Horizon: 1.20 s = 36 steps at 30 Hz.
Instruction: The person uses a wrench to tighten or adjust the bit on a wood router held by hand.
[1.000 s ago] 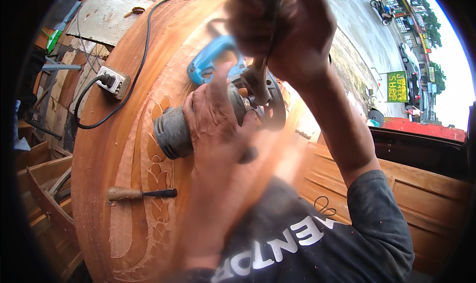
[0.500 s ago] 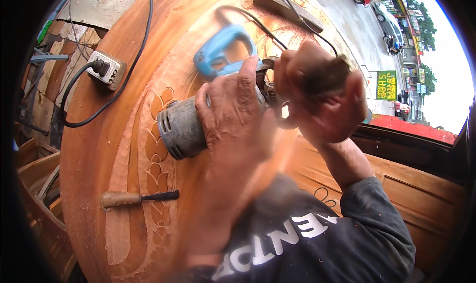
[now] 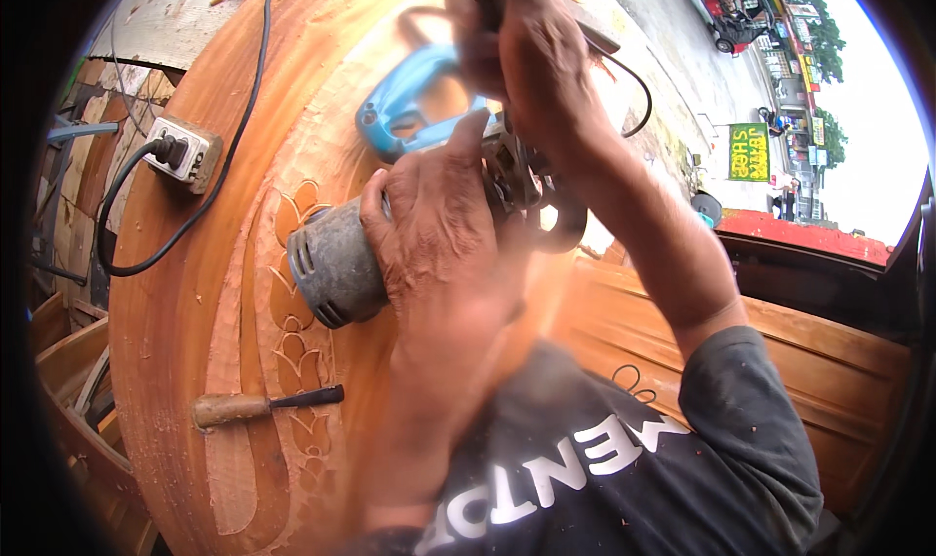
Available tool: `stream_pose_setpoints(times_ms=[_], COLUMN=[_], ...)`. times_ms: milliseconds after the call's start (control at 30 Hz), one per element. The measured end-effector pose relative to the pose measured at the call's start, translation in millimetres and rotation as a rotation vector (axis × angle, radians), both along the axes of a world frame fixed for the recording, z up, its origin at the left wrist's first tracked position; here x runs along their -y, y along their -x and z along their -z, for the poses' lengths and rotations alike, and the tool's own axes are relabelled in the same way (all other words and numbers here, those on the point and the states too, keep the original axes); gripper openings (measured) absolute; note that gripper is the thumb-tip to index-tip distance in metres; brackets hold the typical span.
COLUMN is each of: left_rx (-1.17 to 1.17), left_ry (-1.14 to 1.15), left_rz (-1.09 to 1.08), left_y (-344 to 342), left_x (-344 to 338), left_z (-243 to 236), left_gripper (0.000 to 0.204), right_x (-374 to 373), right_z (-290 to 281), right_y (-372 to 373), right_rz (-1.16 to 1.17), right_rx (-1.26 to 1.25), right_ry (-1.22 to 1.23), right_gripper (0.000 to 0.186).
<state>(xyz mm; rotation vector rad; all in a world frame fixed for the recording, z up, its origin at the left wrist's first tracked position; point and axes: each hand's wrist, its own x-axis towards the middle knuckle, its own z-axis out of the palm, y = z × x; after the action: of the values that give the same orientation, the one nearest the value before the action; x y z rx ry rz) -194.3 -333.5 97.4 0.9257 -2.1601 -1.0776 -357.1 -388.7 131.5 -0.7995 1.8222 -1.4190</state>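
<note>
An electric power tool (image 3: 341, 264) with a slotted grey motor housing lies tilted on the carved wooden panel (image 3: 175, 312). Its blue loop handle (image 3: 390, 98) points away from me, and metal parts show on its right side. My left hand (image 3: 434, 210) is wrapped over the housing and grips it. Raised above the far end of the tool, my right hand (image 3: 526, 49) has its fingers curled. Something dark is at those fingers, too blurred to name. A chisel (image 3: 234, 409) with a wooden handle rests on the panel at the near left.
A power socket block (image 3: 185, 154) with a black plug sits at the panel's left, its cable (image 3: 244, 137) looping across the wood. Another panelled wooden piece (image 3: 780, 351) is on the right. Beyond a red ledge (image 3: 799, 236) lies a street with vehicles.
My right hand has moved up and away from me, from the tool's right side to above its far end. The left hand stays on the housing; the whole view has shifted slightly.
</note>
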Motion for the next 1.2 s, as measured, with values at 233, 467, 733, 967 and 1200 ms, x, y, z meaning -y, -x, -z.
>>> stream_pose_setpoints(times_ms=[233,467,733,967,1200], left_rx=[0.012,0.004,-0.012,0.0,0.045], left_ry=[0.065,0.045,0.092,0.104,0.097], left_rz=[0.001,0.008,0.035,0.045,0.044], left_y=[-3.3,-6.6,-2.1,0.8,-2.0], left_x=[-0.4,4.8,2.9,4.6,3.6], left_z=[2.7,12.5,3.1,8.3,4.4], left_gripper=[0.088,0.088,0.091,0.086,0.087], right_x=[38.3,3.2,-124.2,-139.2,-143.9], right_z=[68.1,-44.0,-54.8,-13.1,-9.0], right_y=[49.7,-8.8,-53.5,-42.9,-53.7], right_rz=[-0.302,-0.433,-0.261,-0.374,-0.357], right_rx=[-0.549,-0.107,-0.392,-0.552,-0.602], right_ry=[-0.209,0.051,0.468,0.809,0.862], right_gripper=[0.042,0.058,0.058,0.089,0.085])
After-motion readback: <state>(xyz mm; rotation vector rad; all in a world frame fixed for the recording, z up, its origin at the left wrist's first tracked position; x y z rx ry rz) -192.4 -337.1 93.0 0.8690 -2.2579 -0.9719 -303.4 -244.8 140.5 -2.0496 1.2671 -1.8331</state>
